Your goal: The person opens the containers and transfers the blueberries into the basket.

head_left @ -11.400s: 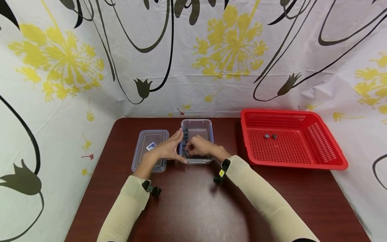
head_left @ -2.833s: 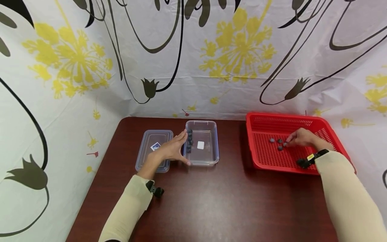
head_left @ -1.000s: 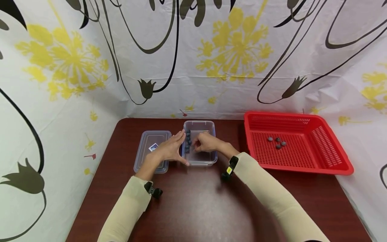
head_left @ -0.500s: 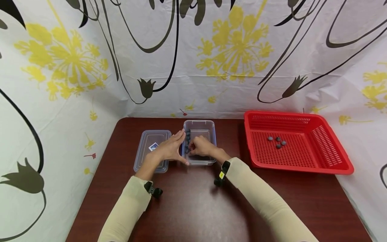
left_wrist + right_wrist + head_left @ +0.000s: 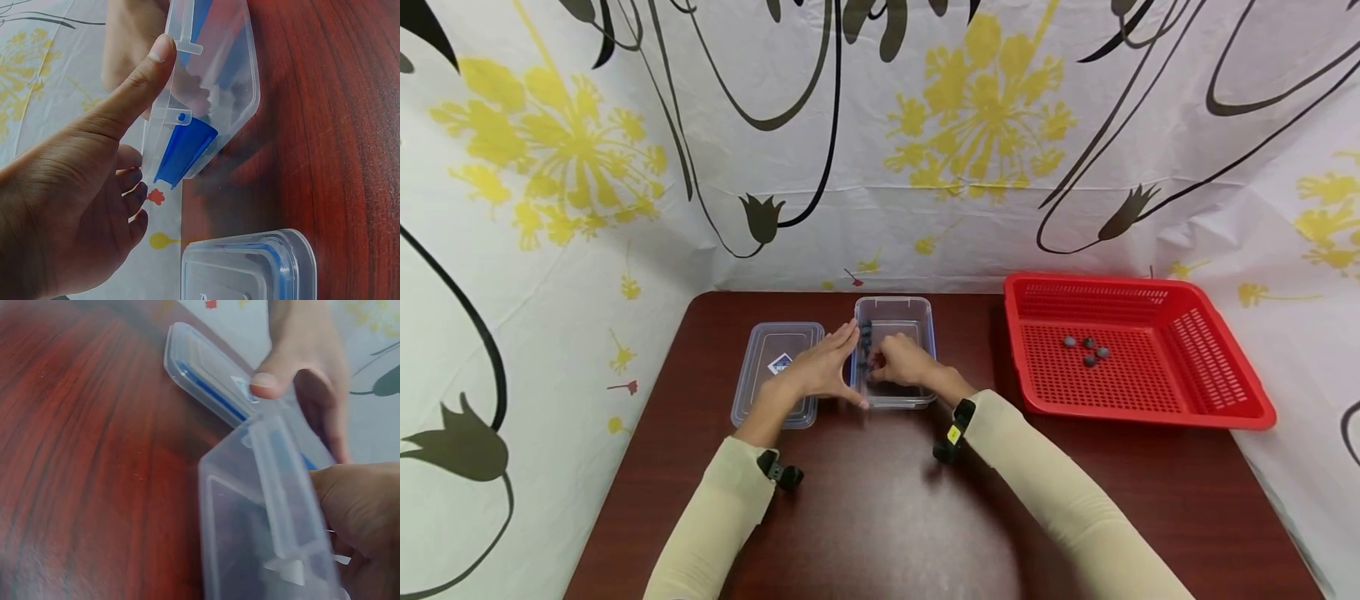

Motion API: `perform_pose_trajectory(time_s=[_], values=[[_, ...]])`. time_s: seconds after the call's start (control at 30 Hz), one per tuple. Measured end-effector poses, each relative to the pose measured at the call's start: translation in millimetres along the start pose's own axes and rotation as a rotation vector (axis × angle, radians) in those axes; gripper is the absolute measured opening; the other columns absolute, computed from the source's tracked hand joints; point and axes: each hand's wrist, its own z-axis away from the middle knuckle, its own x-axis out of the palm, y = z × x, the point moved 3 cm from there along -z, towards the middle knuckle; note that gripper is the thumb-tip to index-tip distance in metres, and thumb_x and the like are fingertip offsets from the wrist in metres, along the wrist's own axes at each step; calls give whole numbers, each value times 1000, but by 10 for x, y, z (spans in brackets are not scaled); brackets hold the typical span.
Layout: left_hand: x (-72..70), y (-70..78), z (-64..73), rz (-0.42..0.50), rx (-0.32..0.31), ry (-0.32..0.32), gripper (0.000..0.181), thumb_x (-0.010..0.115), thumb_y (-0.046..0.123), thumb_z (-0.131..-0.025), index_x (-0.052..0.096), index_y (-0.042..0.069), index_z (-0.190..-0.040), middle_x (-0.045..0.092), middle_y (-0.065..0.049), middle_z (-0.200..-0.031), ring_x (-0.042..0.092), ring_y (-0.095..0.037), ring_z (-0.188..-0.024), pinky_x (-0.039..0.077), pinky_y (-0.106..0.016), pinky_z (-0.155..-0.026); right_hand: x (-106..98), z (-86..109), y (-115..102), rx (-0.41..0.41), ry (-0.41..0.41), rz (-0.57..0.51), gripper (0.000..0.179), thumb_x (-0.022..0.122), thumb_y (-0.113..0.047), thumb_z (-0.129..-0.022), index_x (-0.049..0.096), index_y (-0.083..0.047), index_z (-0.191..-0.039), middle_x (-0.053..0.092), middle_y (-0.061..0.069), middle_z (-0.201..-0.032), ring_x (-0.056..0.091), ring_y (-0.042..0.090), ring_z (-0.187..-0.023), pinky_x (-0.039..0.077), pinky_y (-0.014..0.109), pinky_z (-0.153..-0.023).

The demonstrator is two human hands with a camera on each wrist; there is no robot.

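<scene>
My left hand (image 5: 820, 367) spans the left side of a clear plastic box (image 5: 898, 402), thumb at the near corner and fingers toward the far one. In the left wrist view its thumb (image 5: 140, 75) lies extended along the box rim. Down inside the box, my right hand (image 5: 904, 361) has its fingers bent beside a row of small dark-blue balls (image 5: 866, 329), which look like blueberries. I cannot tell whether the fingertips pinch one. The right wrist view shows that hand (image 5: 369, 519) behind the box wall, its fingertips hidden.
A clear lid (image 5: 760, 367) with a blue-edged seal lies left of the box, partly under the left hand. To the right stands a red perforated basket (image 5: 1138, 410) holding several small grey-blue balls (image 5: 1089, 361). A patterned white sheet (image 5: 880, 242) borders the brown table (image 5: 895, 500).
The basket has gained two balls since the oldest frame. My right hand has gone from the basket into the box, then left to the row. The left hand stays at the box.
</scene>
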Motion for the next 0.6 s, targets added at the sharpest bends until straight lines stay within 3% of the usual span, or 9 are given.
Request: perform_pose_trajectory(time_s=[0.4,0.6], values=[[-26,-6,4,4,-3,2,138,87,67,-76,9,3,-170,-4,-10,-179,6,-31,-164,30,-55,-125,-582,299,-37,-177,56,-32,16,86,-12,-88,82,-1,-99,79,5,-88,72,9,-75,60,28,-71],[2,-18,5,14,-2,0,138,88,67,-76,9,3,-170,-4,-10,-179,6,-32,-164,30,-56,-125,-920,530,9,-213,79,-7,15,88,-11,-86,82,-4,-97,78,2,-88,71,8,-76,61,33,-71]])
